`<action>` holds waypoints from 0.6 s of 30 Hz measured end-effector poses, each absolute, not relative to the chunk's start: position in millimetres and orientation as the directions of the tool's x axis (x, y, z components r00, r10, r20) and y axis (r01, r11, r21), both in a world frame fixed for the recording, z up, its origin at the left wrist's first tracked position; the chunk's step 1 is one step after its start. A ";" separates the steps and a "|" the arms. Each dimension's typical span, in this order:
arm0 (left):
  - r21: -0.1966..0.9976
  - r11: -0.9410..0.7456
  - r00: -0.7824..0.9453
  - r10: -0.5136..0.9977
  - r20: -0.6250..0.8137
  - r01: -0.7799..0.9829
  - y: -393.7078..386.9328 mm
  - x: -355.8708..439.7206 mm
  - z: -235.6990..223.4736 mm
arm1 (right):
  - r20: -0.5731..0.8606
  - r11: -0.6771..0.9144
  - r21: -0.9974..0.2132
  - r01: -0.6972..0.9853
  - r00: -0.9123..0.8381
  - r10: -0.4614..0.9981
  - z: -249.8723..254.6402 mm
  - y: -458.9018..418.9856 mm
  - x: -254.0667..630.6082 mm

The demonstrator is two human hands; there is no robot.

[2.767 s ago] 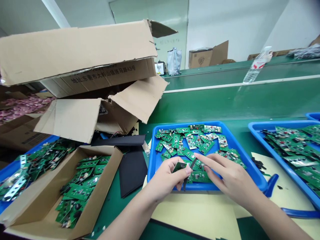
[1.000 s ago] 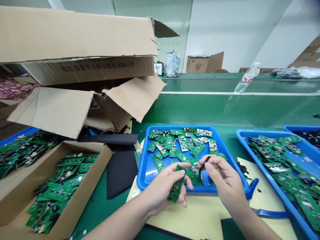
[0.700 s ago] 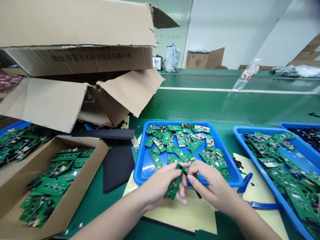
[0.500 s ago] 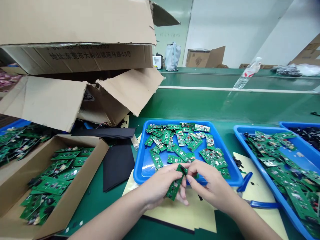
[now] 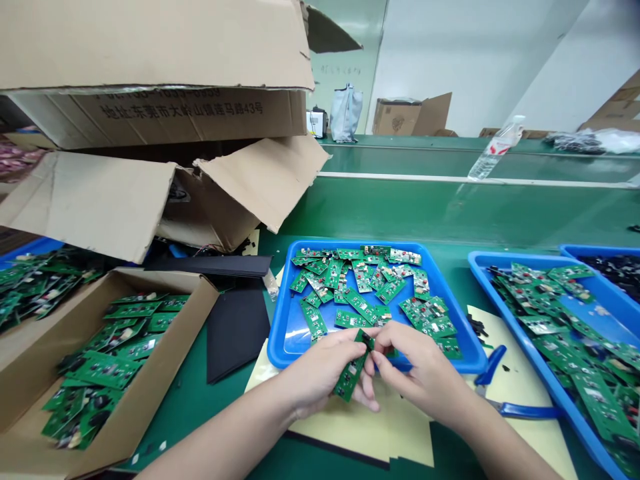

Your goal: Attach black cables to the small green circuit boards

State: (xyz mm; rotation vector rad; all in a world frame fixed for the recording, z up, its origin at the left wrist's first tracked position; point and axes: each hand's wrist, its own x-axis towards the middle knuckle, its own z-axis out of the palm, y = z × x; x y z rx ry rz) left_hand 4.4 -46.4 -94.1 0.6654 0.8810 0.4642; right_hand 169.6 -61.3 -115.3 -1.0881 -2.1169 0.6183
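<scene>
While left hand [image 5: 320,373] grips green circuit board [image 5: 350,377] and right hand [image 5: 425,373] pinches its top edge, slip could drop board into blue tray [image 5: 360,244] at 12 o'clock.

Green circuit board [image 5: 350,377], tilted, small black part [image 5: 367,341] at top end, held across blue tray's front rim [image 5: 450,368].

Your left forearm [image 5: 220,433] and right forearm [image 5: 500,440] angle inward, bringing your left hand [image 5: 320,367] and right hand [image 5: 425,373] close together at the centre, both curled in a pinching grip, with your left fingers bent downward.
</scene>
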 end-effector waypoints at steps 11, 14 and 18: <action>0.706 0.704 0.554 0.617 -0.559 -0.071 -47.2 4.6 -94.3 | 0.327 0.542 -0.628 0.559 -0.442 0.835 -116.9 -60.1 171.3; 0.709 0.701 0.549 0.624 -0.557 -0.077 -47.4 4.9 -93.4 | 0.329 0.534 -0.631 0.563 -0.429 0.841 -116.5 -60.4 170.3; 0.712 0.699 0.538 0.626 -0.564 -0.066 -47.4 4.7 -92.8 | 0.332 0.525 -0.632 0.570 -0.413 0.848 -116.4 -61.0 169.3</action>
